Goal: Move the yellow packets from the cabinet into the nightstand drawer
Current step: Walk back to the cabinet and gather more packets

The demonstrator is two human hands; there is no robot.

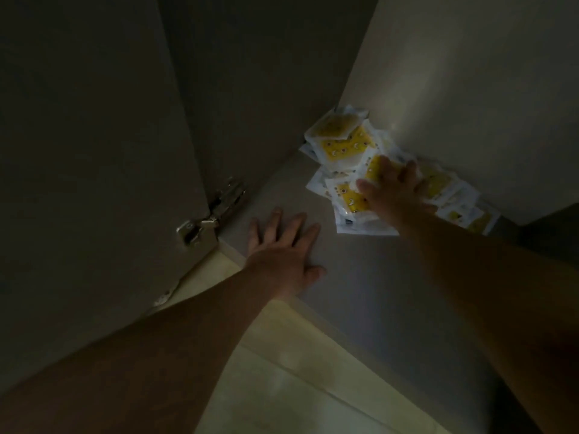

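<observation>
We see a dim, low-contrast scene; fine detail is lost in shadow across most of the frame. Both forearms are cut off by the lower frame edges. The print on the packets is blurred, so we cannot read it; only small dark marks on yellow fields can be made out.

The heap of flat, square, white-edged yellow packets point(347, 145) lies on the smooth, matte grey cabinet shelf point(360, 277), pushed into the far right corner against the pale right-hand cabinet wall point(470, 89). The wrappers look glossy and slightly crumpled, overlapping at mixed angles; the far ones lean up against the wall. The right end of the heap is partly hidden behind the forearm and fades into shadow.

The right hand point(391, 192) rests on top of the heap with fingers spread and extended; it covers several packets. We cannot tell whether any packet is gripped beneath the palm.

The left hand point(282, 245) lies flat, palm down, on bare shelf near the front edge, to the left of the heap and apart from it, with fingers spread and extended.

At left, the plain flat cabinet door panel point(94, 151) stands open, carried by a shiny metal cup hinge point(213, 214). Below the shelf edge, a pale tiled floor point(282, 386) is visible.
</observation>
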